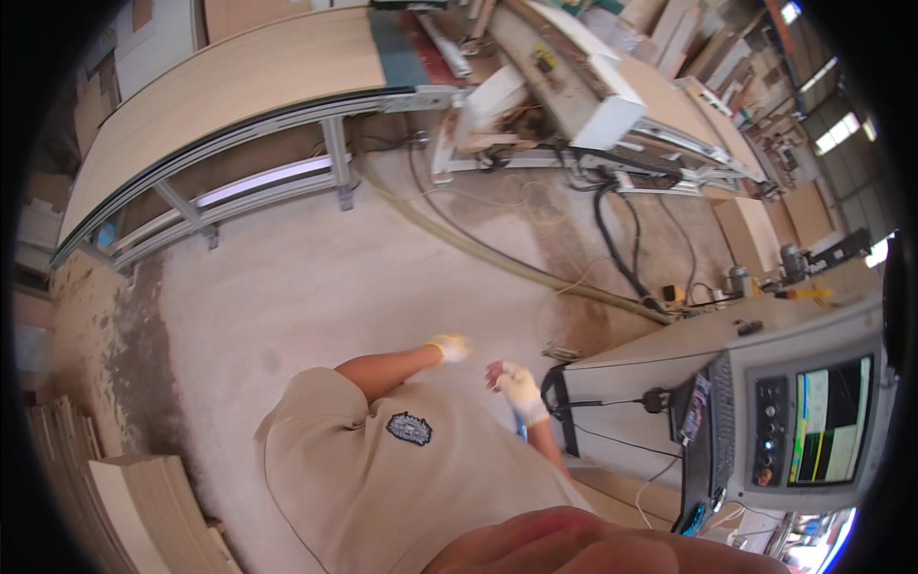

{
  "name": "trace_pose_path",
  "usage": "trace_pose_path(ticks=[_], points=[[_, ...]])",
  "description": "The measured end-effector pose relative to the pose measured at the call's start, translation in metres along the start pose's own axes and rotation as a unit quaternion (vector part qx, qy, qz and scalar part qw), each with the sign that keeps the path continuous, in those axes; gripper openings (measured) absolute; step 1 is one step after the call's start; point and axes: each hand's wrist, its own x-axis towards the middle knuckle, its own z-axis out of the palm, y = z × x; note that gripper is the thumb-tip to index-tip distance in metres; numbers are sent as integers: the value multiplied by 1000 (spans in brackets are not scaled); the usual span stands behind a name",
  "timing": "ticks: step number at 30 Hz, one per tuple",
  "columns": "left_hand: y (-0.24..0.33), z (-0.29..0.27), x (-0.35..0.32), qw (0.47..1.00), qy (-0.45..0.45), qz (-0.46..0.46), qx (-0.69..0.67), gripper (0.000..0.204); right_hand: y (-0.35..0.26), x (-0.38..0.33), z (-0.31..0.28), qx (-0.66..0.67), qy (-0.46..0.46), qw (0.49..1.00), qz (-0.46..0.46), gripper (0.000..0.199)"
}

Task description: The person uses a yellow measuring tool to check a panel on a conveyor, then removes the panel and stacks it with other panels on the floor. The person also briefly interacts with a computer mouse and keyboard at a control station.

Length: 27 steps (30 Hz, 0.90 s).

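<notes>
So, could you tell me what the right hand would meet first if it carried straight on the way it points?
Probably nothing close: the right hand points up-picture, passing just beside the blurred left hand, with only bare floor beyond. Depth is unclear.

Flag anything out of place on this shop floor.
A long pale hose and black cables trail loose across the dusty concrete floor, a likely trip hazard. Nothing looks spilled or broken.
</notes>
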Motion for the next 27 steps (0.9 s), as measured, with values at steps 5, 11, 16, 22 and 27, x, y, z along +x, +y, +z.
trace_pose_path(ticks=[5, 11, 16, 22, 27], points=[[-199, -59, -62, 961, -122, -218, -118, 55, 118, 113, -6, -368, -47, 864, 342, 43], [-290, -144, -35, 857, 156, -241, -429, 37, 153, 213, -40, -417, -164, 776, 444, 33], [-371, -217, -34, 774, 175, -261, -550, 36, 109, 413, -35, -273, -5, 846, 458, 34], [-467, -265, -114, 642, 334, -382, -575, 28, -37, 736, 71, -540, -148, 810, 176, 36], [-531, -297, -151, 458, 334, -441, -696, 22, -179, 920, 193, -493, 13, 866, -85, 42]])
